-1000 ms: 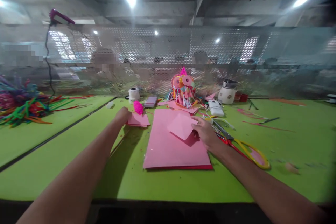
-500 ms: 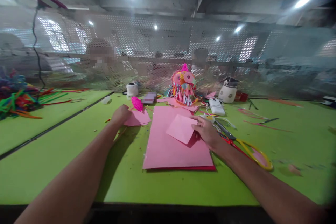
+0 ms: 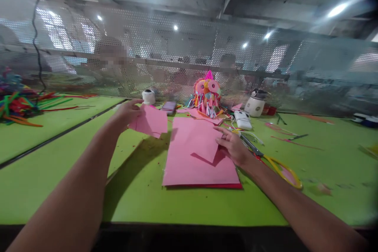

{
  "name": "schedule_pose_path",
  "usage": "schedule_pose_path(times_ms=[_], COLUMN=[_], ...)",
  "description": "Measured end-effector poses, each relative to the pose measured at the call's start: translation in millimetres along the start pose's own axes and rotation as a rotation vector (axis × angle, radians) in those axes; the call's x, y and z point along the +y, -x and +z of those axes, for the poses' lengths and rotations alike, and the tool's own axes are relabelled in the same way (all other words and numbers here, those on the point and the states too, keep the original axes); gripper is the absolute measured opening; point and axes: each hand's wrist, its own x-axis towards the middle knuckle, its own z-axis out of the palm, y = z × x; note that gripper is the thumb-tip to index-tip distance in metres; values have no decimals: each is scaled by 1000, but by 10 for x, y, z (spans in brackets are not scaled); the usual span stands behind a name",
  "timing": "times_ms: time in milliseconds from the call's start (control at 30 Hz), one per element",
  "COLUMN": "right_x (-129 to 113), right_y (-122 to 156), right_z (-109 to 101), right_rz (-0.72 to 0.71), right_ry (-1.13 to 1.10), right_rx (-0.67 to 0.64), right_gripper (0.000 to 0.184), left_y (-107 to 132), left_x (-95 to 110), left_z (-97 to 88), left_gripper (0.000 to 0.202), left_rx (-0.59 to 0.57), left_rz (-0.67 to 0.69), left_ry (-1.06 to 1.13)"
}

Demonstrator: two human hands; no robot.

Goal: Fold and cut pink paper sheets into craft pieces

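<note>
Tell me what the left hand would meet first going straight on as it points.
Leaving aside the pink paper it holds, the left hand would probably meet the white container, next in line in the picture, though the depth between them is unclear.

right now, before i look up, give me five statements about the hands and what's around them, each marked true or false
1. The right hand holds a small pink piece over the large pink sheet. True.
2. Only one hand holds paper. False: the left hand also holds pink paper.
3. The fringed ornament stands beyond the large pink sheet. True.
4. Scissors lie to the left of the large pink sheet. False: the yellow-handled scissors lie to its right.
5. A red layer shows under the near edge of the large pink sheet. True.
</note>
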Motion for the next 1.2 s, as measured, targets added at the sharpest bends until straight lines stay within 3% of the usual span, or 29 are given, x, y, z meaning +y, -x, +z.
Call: schedule_pose_path(times_ms=[133,200,300,533,633,733,833,933,1033,1100,1200], right_x=[-90,-112,-106,-22,39,97,127,115,62,12,-56], right_y=[65,86,84,-22,-59,-85,-103,-95,-63,-45,-44], right_z=[57,90,128,112,77,48,41,55,70,69,65], right_rz=[-58,-85,-115,-170,-157,-190,-227,-289,-385,-466,-545], right_ry=[-73,-66,-42,151,261,350,351,375,469,519,480], right_rx=[-99,-92,-48,135,139,144,179,224,272,319,377], right_gripper=[56,54,54,67,58,43,40,37,32,36,61], left_y=[151,243,414,729,782,841,917,971,967,936,882], left_x=[283,398,535,681,683,693,713,696,639,614,626], left_z=[418,675,954,1188,1265,1330,1382,1445,1502,1512,1481], left_gripper=[60,55,52,52,48,40,31,31,46,51,47], left_rx=[-101,-174,-276,-402,-430,-403,-315,-203,-157,-152,-51], left_rz=[174,293,356,120,65,89,182,298,359,399,496], left_ry=[117,164,250,543,623,625,558,425,341,363,374])
